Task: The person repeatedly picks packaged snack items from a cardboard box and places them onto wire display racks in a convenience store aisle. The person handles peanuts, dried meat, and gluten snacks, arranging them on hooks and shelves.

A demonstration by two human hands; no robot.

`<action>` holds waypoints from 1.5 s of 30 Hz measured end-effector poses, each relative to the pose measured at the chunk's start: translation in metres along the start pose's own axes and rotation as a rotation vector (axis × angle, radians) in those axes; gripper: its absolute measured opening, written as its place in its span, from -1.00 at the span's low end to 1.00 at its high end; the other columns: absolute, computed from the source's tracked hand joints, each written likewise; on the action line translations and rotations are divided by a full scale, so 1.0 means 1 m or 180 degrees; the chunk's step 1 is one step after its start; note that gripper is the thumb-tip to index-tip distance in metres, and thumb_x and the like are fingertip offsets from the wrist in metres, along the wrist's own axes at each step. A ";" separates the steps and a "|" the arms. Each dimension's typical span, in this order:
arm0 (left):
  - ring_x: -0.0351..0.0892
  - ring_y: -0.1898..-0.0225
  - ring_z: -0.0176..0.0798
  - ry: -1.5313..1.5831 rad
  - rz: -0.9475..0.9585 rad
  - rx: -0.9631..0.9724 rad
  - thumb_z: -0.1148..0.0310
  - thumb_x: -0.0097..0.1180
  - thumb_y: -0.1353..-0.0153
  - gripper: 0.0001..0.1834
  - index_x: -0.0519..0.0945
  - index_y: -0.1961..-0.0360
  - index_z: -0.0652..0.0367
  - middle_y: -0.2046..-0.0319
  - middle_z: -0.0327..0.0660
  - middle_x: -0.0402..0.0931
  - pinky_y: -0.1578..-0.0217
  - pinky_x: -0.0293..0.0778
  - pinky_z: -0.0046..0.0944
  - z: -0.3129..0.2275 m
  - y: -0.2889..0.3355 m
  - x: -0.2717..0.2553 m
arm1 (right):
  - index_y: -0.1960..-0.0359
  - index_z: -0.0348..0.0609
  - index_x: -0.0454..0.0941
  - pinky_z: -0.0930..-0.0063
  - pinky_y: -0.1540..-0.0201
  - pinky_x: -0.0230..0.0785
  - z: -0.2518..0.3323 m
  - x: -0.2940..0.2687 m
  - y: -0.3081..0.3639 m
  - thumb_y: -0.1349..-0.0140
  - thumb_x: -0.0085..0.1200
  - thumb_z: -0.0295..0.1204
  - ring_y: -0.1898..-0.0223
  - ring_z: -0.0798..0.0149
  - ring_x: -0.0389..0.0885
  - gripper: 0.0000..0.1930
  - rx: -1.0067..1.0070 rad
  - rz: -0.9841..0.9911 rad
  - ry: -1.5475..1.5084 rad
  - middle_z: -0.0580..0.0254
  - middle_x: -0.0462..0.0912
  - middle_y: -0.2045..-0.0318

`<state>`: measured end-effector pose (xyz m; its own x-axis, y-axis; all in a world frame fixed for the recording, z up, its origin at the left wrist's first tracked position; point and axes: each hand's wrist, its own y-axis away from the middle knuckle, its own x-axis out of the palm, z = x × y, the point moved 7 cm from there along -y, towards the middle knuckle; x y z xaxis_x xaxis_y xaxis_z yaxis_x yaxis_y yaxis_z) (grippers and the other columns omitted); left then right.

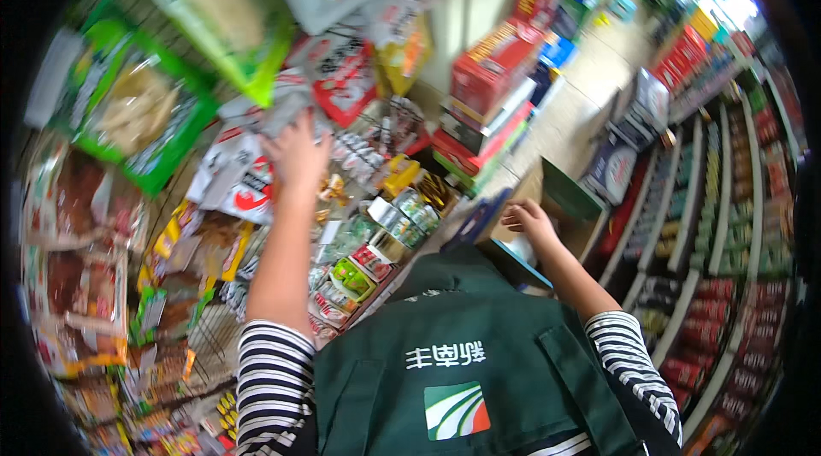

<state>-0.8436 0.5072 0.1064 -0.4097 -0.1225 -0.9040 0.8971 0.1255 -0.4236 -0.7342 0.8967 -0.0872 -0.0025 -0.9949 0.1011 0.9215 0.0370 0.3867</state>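
The left hand reaches up and grips a grey snack packet on the hanging rack, while the right hand hangs half curled and empty above a cardboard box.

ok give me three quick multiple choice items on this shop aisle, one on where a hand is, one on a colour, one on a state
1. Where is the left hand?
A. raised against the hanging snack packets
B. resting on the floor
C. inside the cardboard box

2. What colour is the vest the person wears?
A. yellow
B. dark green
C. white

3. What state is the right hand in?
A. clenched round a bottle
B. holding a red carton
C. empty, fingers loosely curled above the open cardboard box

Answers: 1 A, the hand reaches up to the white and red packets on the rack. 2 B, the vest is dark green over striped sleeves. 3 C, nothing shows in that hand, which hangs by the box edge.
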 end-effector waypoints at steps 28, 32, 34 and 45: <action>-0.34 -0.26 0.11 0.1865 0.2427 0.0087 0.37 0.13 0.07 -0.31 0.17 -0.14 0.11 -0.22 0.15 -0.45 -0.17 -0.20 -0.10 -0.082 0.187 0.056 | 0.36 -0.23 0.44 0.28 0.52 0.21 -0.338 -0.136 -0.056 -0.10 -0.16 -0.27 0.52 0.20 0.36 -0.73 0.2583 -0.1110 0.1452 0.16 0.43 0.50; -0.30 -0.26 0.09 0.2074 0.2476 -0.0071 0.41 0.10 0.03 -0.42 0.25 -0.08 0.08 -0.23 0.11 -0.40 -0.15 -0.09 -0.12 -0.084 0.216 0.059 | 0.35 -0.26 0.45 0.26 0.50 0.22 -0.339 -0.145 -0.063 -0.10 -0.17 -0.25 0.52 0.19 0.36 -0.70 0.2236 -0.1223 0.1160 0.14 0.44 0.49; -0.30 -0.26 0.07 0.2472 0.2708 -0.0501 0.41 0.09 0.01 -0.44 0.26 -0.07 0.05 -0.24 0.08 -0.38 -0.14 -0.03 -0.13 -0.086 0.221 0.064 | 0.35 -0.27 0.45 0.25 0.48 0.22 -0.325 -0.151 -0.063 -0.10 -0.18 -0.25 0.51 0.18 0.36 -0.69 0.2012 -0.1388 0.0802 0.13 0.44 0.49; -0.07 -0.23 -0.03 0.3192 0.2578 0.0247 0.38 0.03 -0.05 -0.59 0.35 0.02 0.10 -0.20 -0.01 -0.06 -0.14 -0.02 -0.20 -0.114 0.196 0.060 | 0.37 -0.13 0.43 0.37 0.35 0.40 -0.158 -0.178 -0.019 -0.05 -0.18 -0.29 0.44 0.35 0.43 -0.78 0.1546 -0.1119 -0.0067 0.28 0.46 0.43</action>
<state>-0.7105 0.6363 -0.0373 0.3380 0.7538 -0.5635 0.9403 -0.2448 0.2365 -0.6901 1.0582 -0.2577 -0.2874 -0.9533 -0.0926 0.5811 -0.2504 0.7744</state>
